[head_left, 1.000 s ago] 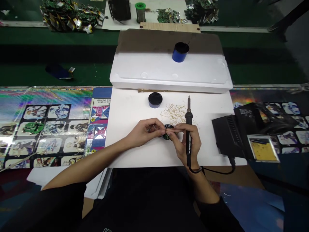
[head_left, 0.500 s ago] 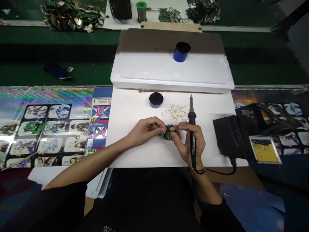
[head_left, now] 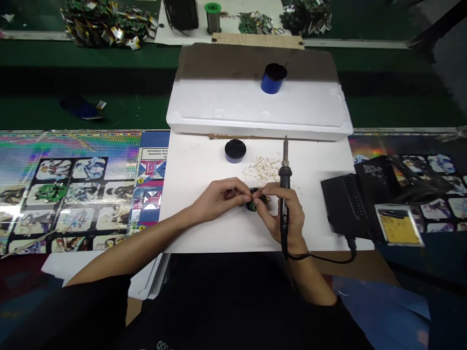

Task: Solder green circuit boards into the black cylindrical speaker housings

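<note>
A small green circuit board (head_left: 251,206) in a dark round housing lies low on the white work board (head_left: 204,238), mostly covered by my fingers. My left hand (head_left: 224,198) pinches at its upper left edge; whatever is between thumb and forefinger is too small to make out. A soldering iron (head_left: 284,204) rests in my right hand (head_left: 288,209), tip pointing up and away from me. Thumb and forefinger of that hand also pinch at the circuit board, close against the left fingertips. Beyond the hands lie pale scraps (head_left: 270,167) and a short wire.
A dark round tin (head_left: 235,151) stands past the hands, a blue one (head_left: 273,79) on the white foam block (head_left: 219,104). To the right are a black soldering station (head_left: 343,204) and a yellow sponge tray (head_left: 399,226). Heaped circuit boards (head_left: 105,24) and a solder spool (head_left: 213,18) sit farther back.
My right hand has shifted slightly left, closer to the left fingertips, and the soldering iron moved left with it, its tip a bit farther away. The left hand has barely moved.
</note>
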Tool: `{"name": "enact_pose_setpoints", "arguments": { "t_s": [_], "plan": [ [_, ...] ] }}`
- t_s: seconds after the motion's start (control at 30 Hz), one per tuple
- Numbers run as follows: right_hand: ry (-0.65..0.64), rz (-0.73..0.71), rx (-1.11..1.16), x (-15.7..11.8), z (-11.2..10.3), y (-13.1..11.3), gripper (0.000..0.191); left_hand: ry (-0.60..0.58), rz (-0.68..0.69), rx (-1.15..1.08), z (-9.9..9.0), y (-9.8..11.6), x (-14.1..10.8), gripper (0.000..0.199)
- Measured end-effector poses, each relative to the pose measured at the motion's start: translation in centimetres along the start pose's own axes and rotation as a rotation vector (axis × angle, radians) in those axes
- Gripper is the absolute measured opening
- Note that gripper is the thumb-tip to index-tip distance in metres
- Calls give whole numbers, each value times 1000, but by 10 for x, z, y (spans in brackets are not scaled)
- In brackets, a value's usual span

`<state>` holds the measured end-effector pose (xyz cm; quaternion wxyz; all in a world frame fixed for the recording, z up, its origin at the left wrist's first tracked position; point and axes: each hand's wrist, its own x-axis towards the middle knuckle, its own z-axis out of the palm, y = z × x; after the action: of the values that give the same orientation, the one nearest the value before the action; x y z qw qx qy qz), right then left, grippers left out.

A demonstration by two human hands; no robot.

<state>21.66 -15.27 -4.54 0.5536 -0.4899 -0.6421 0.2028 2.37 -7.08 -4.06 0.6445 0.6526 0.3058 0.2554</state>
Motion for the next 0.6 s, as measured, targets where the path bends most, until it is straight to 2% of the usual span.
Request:
{"name": "enact_pose_setpoints", "arguments": {
  "t_s": [0.27, 0.6],
  "plan": [
    [34, 36, -34, -4, 3, 2, 37, 39, 78, 79, 1, 1, -1, 19],
    [10, 26, -54, -9, 1, 0, 36, 92, 198, 148, 3, -1, -2, 14]
  ]
}}
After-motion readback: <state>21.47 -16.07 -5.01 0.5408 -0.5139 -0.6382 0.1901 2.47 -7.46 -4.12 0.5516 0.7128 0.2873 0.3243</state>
